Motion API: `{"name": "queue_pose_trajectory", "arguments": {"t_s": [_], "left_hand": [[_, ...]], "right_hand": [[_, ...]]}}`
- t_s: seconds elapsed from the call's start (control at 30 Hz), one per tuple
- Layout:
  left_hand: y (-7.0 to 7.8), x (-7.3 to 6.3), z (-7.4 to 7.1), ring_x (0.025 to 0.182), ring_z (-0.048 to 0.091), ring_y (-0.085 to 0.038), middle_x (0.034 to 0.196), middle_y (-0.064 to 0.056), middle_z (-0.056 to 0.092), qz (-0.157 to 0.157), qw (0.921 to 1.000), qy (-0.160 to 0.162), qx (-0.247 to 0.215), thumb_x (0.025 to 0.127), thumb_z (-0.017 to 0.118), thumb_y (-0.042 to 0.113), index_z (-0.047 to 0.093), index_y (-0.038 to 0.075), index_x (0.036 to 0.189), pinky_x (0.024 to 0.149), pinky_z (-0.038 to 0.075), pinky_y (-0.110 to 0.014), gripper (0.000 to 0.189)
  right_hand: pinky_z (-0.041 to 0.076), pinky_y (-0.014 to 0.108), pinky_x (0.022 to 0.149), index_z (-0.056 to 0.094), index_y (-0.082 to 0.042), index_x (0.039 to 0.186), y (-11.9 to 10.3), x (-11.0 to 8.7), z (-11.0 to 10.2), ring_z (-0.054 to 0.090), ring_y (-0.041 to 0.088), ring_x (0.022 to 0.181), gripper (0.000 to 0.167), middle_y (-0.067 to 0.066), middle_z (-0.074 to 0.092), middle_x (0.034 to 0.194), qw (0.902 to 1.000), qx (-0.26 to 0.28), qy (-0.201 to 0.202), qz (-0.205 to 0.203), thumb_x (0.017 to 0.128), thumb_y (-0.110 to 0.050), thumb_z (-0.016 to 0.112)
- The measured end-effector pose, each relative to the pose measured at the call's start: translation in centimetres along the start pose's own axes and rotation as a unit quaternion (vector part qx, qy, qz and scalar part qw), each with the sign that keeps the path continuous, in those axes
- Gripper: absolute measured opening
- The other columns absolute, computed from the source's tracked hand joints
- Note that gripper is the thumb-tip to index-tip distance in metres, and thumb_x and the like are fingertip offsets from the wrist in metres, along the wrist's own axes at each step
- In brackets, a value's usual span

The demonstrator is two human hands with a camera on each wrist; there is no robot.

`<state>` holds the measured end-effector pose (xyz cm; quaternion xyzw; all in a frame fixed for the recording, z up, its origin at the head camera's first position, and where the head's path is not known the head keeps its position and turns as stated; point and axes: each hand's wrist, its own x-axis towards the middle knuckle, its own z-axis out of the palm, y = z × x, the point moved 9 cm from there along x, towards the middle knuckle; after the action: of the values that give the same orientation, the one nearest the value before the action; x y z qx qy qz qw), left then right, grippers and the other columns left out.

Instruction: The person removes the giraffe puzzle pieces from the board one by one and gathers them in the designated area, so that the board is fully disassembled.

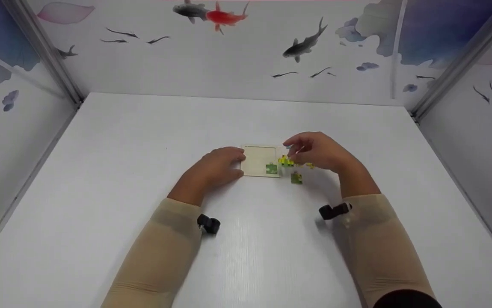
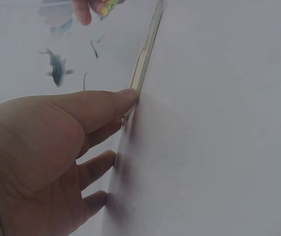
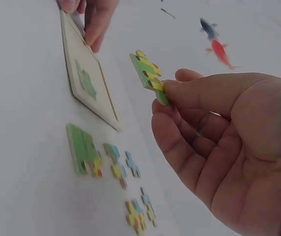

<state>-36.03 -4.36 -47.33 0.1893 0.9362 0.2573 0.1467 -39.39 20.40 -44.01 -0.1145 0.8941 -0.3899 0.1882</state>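
A shallow wooden puzzle tray (image 1: 252,159) lies flat on the table, a green puzzle piece (image 1: 271,168) sitting in its near right corner. My left hand (image 1: 217,167) holds the tray's left edge, thumb near and fingers farther off; the thumb (image 2: 125,100) presses on the rim in the left wrist view. Over the tray's right edge, my right hand (image 1: 321,152) pinches a yellow-and-green puzzle piece (image 3: 147,73) between thumb and index finger. The piece is raised above the table, its printed side partly turned from view. The other right fingers are loosely curled.
A loose green piece (image 1: 296,178) lies right of the tray on the table. Several smaller yellow-and-blue pieces (image 3: 135,216) are scattered beyond it, mostly covered by the right hand in the head view. White panels printed with fish (image 1: 306,42) stand around the table.
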Motion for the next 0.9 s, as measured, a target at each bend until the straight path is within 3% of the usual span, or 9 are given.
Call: {"name": "queue_pose_trajectory", "arguments": {"t_s": [0.43,0.9], "left_hand": [[0.1,-0.3,-0.2,0.165,0.03,-0.024,0.173,0.003,0.041,-0.007,1.0,-0.004,0.004,0.106,0.064,0.029,0.054,0.018,0.158,0.137,0.024,-0.047,0.054],[0.2,-0.1,-0.1,0.165,0.031,-0.024,0.173,0.002,0.042,0.003,0.9999,-0.004,0.012,0.106,0.064,0.029,0.054,0.017,0.158,0.136,0.024,-0.047,0.054]], "right_hand": [[0.062,0.025,0.087,0.071,-0.02,0.137,5.8,-1.9,-3.1,0.071,0.022,0.103,0.044,0.007,0.076,0.116,0.9978,0.012,-0.03,0.058,0.095,-0.011,0.08],[0.061,0.026,0.085,0.071,-0.022,0.137,7.4,-2.0,-3.1,0.07,0.021,0.095,0.045,0.005,0.079,0.11,0.9952,-0.021,-0.044,0.085,0.094,-0.02,0.083]]}}
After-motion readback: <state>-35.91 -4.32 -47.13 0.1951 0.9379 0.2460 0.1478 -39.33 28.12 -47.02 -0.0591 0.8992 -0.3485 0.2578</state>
